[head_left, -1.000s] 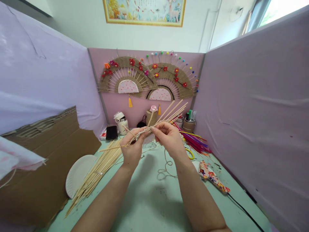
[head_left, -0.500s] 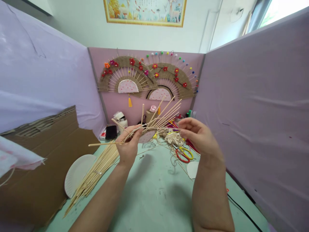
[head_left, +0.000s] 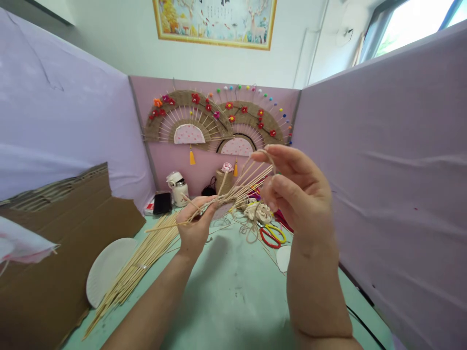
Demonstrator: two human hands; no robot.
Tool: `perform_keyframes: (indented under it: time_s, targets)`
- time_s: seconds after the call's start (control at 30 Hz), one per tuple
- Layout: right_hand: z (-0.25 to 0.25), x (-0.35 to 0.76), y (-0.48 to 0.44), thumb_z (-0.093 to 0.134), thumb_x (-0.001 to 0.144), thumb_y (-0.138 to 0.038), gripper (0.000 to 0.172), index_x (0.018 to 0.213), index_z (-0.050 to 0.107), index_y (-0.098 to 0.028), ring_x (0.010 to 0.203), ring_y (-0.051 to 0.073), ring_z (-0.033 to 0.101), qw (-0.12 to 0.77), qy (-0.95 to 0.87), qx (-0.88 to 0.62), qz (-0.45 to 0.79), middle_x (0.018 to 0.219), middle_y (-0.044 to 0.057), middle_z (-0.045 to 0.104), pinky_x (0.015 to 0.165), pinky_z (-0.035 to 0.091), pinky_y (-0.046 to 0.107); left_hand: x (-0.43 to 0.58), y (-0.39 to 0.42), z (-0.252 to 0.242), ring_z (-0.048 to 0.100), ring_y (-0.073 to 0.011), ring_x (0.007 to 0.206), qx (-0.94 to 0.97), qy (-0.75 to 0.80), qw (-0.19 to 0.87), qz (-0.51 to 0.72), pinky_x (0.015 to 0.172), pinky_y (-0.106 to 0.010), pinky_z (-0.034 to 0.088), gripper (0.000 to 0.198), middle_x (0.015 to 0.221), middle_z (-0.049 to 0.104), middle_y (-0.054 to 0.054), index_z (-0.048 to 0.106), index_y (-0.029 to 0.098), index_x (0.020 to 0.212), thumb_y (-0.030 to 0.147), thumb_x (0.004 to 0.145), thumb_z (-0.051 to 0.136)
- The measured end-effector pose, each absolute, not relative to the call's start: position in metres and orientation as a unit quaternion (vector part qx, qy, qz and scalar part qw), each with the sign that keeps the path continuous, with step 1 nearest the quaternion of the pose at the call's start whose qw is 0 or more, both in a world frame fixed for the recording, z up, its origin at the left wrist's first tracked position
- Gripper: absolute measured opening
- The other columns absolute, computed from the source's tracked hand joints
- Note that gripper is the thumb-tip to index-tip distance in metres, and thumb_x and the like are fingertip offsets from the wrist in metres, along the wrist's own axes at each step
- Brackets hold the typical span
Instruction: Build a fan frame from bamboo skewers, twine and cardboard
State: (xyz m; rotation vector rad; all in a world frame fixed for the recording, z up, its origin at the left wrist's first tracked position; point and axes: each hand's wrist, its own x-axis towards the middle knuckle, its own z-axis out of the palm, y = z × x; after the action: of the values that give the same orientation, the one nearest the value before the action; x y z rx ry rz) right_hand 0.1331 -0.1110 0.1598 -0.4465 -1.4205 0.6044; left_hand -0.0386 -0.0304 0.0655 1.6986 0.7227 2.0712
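My left hand (head_left: 194, 227) is closed around the base of a small half-woven fan (head_left: 248, 188), whose thin wooden sticks spread out to the right and toward the left. Twine is wound between the sticks near my thumb. To the right, my right hand (head_left: 297, 187) is raised with a strand of twine (head_left: 270, 156) looped over the index finger. Its thumb and other fingers are curled, and the strand runs back to the fan. Below the fan's sticks, a bundle of loose pale cord (head_left: 258, 212) lies on the table.
A bundle of wooden sticks (head_left: 140, 265) and a paper plate (head_left: 105, 272) lie left, beside brown cardboard (head_left: 47, 253). Scissors (head_left: 272, 236) rest right of centre. A white bottle (head_left: 178, 190) and twine spool (head_left: 224, 182) stand at the back, below two decorated fans (head_left: 189, 99) on the partition.
My right hand has risen and come nearer, lifting the twine into a loop above the sticks. The left hand keeps its grip, and the fan has tilted slightly. The view has shifted a little.
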Motion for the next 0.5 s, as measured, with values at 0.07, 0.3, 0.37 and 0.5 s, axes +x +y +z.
perform_keyframes:
  time_s: [0.07,0.3,0.37,0.5]
  targets:
    - [0.165,0.132,-0.107,0.066,0.082,-0.030,0.034,0.115,0.062,-0.036,0.053,0.008,0.055,0.699,-0.632,-0.219,0.254,0.125,0.000,0.062,0.046,0.046,0.027,-0.038,-0.031,0.066,0.068,-0.0154,0.076,0.603,0.253,0.181,0.735,0.075,-0.029,0.055,0.007,0.080,0.074,-0.002,0.075,0.021,0.080,0.026,0.077,0.073]
    - [0.132,0.144,-0.094,0.067,0.080,-0.037,0.029,0.107,0.065,-0.025,0.048,0.006,0.049,0.747,-0.531,-0.331,0.225,0.103,0.004,0.070,0.044,0.042,0.023,-0.040,-0.028,0.065,0.067,-0.0147,0.075,0.582,0.260,0.204,0.743,0.070,-0.026,0.054,0.010,0.081,0.074,-0.002,0.076,0.020,0.082,0.028,0.076,0.074]
    - [0.116,0.150,-0.085,0.068,0.078,-0.040,0.025,0.093,0.067,-0.020,0.049,0.008,0.049,0.749,-0.495,-0.392,0.199,0.081,0.003,0.070,0.044,0.040,0.022,-0.041,-0.026,0.065,0.067,-0.0141,0.073,0.573,0.258,0.213,0.748,0.068,-0.025,0.054,0.011,0.081,0.074,-0.002,0.076,0.020,0.082,0.028,0.076,0.074]
    - [0.093,0.160,-0.055,0.072,0.071,-0.042,0.028,0.079,0.067,-0.016,0.057,0.013,0.054,0.682,-0.508,-0.499,0.164,0.068,0.003,0.066,0.053,0.041,0.025,-0.042,-0.024,0.066,0.067,-0.0132,0.071,0.554,0.264,0.232,0.755,0.066,-0.023,0.054,0.012,0.078,0.074,-0.001,0.076,0.020,0.082,0.028,0.074,0.076]
